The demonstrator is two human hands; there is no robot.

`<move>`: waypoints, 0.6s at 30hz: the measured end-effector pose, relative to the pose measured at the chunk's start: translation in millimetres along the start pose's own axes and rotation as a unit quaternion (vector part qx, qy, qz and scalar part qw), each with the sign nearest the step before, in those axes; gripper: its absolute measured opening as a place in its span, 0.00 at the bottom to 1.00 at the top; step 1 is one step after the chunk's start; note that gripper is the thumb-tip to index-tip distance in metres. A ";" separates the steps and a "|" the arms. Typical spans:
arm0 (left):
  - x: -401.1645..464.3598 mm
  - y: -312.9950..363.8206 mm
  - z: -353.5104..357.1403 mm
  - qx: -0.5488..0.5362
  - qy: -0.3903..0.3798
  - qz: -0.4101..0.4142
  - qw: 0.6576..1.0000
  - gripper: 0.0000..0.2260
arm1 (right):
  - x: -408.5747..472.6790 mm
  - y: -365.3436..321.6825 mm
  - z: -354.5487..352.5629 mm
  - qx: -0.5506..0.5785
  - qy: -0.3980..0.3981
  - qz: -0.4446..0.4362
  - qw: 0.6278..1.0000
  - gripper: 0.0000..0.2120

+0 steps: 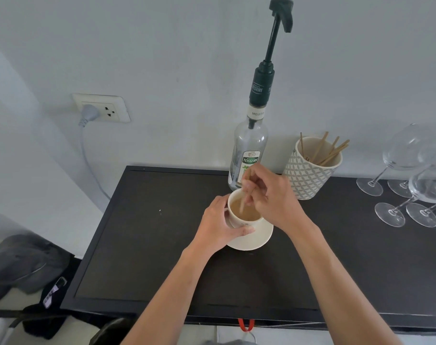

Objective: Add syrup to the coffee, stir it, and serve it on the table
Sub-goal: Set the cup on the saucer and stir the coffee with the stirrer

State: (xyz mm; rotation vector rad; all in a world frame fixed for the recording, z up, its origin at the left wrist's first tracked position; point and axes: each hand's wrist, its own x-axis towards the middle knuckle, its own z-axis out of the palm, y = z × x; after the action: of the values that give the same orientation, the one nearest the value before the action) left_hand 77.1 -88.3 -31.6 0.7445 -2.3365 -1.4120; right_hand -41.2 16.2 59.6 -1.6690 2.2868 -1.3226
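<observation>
A cream coffee cup point(247, 221) holding light brown coffee stands on a cream saucer point(260, 239) on the black table point(149, 232). My left hand point(217, 227) wraps around the cup's left side. My right hand point(271, 197) pinches a thin wooden stir stick point(243, 201) whose lower end dips into the coffee. Just behind the cup stands the clear syrup bottle point(250, 150) with a tall dark green pump, its spout pointing right.
A patterned white pot point(309, 173) of several wooden stir sticks stands right of the bottle. Several wine glasses point(411, 185) crowd the table's right end. On the left wall, a grey plug sits in a wall socket point(102, 108). A dark bag point(22, 262) lies lower left.
</observation>
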 end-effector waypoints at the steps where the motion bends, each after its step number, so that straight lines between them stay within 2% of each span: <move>1: -0.1 0.2 0.0 -0.001 -0.001 0.000 1.000 0.33 | 0.4 0.3 2.1 0.008 0.007 0.007 1.000 0.07; 4: -0.6 -0.4 0.6 0.001 0.001 0.001 1.000 0.34 | 3.1 4.7 0.5 -0.032 0.039 -0.001 0.999 0.08; 6: -0.6 -0.5 0.4 0.004 0.000 0.001 1.000 0.34 | 2.0 6.5 -3.2 -0.054 0.029 -0.017 0.998 0.07; 9: -0.5 0.0 0.0 0.001 -0.001 0.001 1.000 0.33 | 0.4 3.5 -1.8 -0.005 0.002 0.006 1.000 0.07; 11: -0.6 -0.2 0.0 0.001 -0.002 0.001 1.000 0.33 | 0.6 4.8 1.9 0.024 0.022 0.035 0.999 0.06; 15: -0.5 -0.3 0.5 0.007 -0.002 -0.001 1.000 0.34 | 1.5 9.9 -2.9 -0.048 0.052 0.000 0.997 0.06; 18: -0.4 -0.4 0.6 0.006 -0.003 -0.001 1.000 0.33 | -1.4 7.0 -1.2 -0.007 0.021 0.019 1.000 0.06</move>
State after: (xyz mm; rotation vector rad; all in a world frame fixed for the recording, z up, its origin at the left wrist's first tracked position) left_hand 77.2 -87.9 -32.2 0.7484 -2.3513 -1.4040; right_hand -46.5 18.6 55.3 -1.6086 2.3434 -1.3510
